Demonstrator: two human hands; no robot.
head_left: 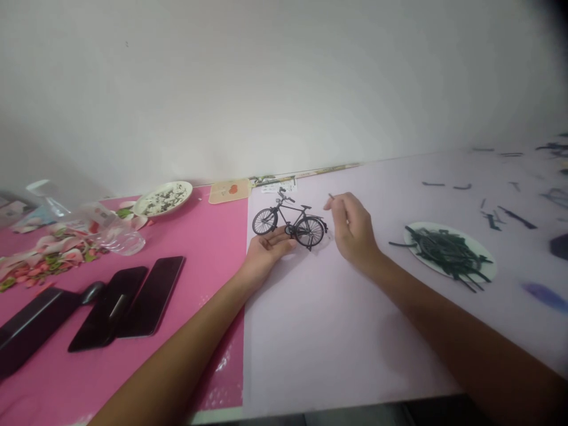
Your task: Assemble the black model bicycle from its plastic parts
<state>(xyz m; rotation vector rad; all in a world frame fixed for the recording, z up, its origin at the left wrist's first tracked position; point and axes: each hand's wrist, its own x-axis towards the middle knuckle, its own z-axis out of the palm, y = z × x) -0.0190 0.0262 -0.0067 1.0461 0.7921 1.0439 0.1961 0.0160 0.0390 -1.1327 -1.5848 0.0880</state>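
A small black model bicycle (307,227) is held just above the white table covering by my left hand (262,254). The fingers reach under its middle and the thumb lies near the pedals. Its handlebar points to the far left and the rear wheel faces my right hand. My right hand (354,228) is raised beside the rear wheel, apart from it, with its fingers curled in a pinch. The tip of a small thin piece (331,196) shows above these fingertips; its kind is too small to tell.
On the right, a white plate (490,272) bears dark green strips, with loose dark parts (517,217) beyond. Two phones (153,296), a clear plastic bottle (126,236), pink flower pieces (39,254) and another plate (189,192) lie on the pink left side. A wall (284,89) stands behind.
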